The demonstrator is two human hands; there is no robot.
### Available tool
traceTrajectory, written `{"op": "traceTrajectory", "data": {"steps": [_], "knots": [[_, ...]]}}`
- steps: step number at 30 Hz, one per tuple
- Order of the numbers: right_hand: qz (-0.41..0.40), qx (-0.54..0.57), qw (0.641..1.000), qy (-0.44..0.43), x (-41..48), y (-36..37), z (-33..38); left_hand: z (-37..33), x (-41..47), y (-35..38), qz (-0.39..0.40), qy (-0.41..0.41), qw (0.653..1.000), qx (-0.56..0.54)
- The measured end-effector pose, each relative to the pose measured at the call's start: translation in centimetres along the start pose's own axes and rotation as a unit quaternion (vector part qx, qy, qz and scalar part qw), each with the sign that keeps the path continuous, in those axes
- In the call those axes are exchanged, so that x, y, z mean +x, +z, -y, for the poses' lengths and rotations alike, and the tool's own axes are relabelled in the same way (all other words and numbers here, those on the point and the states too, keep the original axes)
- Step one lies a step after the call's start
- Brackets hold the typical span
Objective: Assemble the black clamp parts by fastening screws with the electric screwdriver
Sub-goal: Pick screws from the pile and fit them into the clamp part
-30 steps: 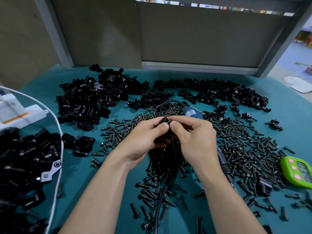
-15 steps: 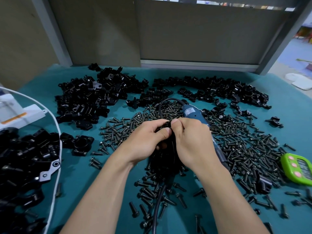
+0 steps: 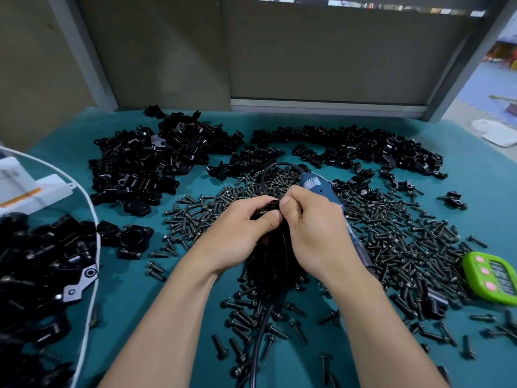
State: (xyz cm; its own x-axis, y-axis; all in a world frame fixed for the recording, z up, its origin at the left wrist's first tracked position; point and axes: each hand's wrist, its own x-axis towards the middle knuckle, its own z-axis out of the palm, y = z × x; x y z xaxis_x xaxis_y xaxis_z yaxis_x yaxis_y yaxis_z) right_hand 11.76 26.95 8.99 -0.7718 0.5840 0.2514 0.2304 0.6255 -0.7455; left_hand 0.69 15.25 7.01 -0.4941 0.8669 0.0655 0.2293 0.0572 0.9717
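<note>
A small black clamp part, glossy and hard-edged, sits pinched between both hands above the middle of the table. The left hand curls round it with the thumb laid across its front. The right hand pinches it from the other side with bent fingertips. Most of the part is hidden.

Just behind the right hand lies the electric screwdriver, a blue plastic barrel. Its smooth black cable loops away at the top and runs down between the forearms. Dull dark flanged screws lie thickly scattered on the teal cloth-covered table. Heaps of shiny black clamp parts lie beyond. A lime-green timer lies at the right.

Compared with a second ago, the hands remain joined in the same spot, but the left thumb now sits lower instead of tip to tip with the right.
</note>
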Motion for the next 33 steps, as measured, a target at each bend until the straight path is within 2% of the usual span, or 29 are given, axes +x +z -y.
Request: {"op": "traceTrajectory", "data": {"steps": [4, 10, 14, 19, 28, 31, 33], "knots": [[-0.009, -0.045, 0.999, -0.001, -0.1, 0.3, 0.1, 0.0, 0.1, 0.1, 0.003, 0.005, 1.000, -0.005], [-0.011, -0.035, 0.999, 0.018, 0.1, 0.2, 0.2, -0.1, 0.1, 0.1, 0.006, 0.018, 0.999, -0.033], [0.000, 0.007, 0.999, 0.032, 0.0, -0.1, 0.1, 0.1, 0.2, 0.3, 0.019, 0.013, 0.999, -0.043], [0.025, 0.035, 0.999, -0.008, -0.1, -0.5, 0.1, 0.5, 0.3, 0.0, -0.006, 0.001, 1.000, -0.011], [-0.027, -0.024, 0.999, 0.025, 0.2, 0.1, -0.2, 0.3, 0.5, 0.3, -0.006, 0.029, 1.000, 0.007], [-0.028, 0.019, 0.999, 0.008, 0.0, -0.6, -0.1, 0.2, 0.5, 0.2, -0.020, 0.039, 0.999, 0.015], [0.001, 0.037, 0.999, -0.016, -0.1, -1.2, 0.0, 0.2, 0.4, 0.1, -0.029, 0.042, 0.999, 0.015]]}}
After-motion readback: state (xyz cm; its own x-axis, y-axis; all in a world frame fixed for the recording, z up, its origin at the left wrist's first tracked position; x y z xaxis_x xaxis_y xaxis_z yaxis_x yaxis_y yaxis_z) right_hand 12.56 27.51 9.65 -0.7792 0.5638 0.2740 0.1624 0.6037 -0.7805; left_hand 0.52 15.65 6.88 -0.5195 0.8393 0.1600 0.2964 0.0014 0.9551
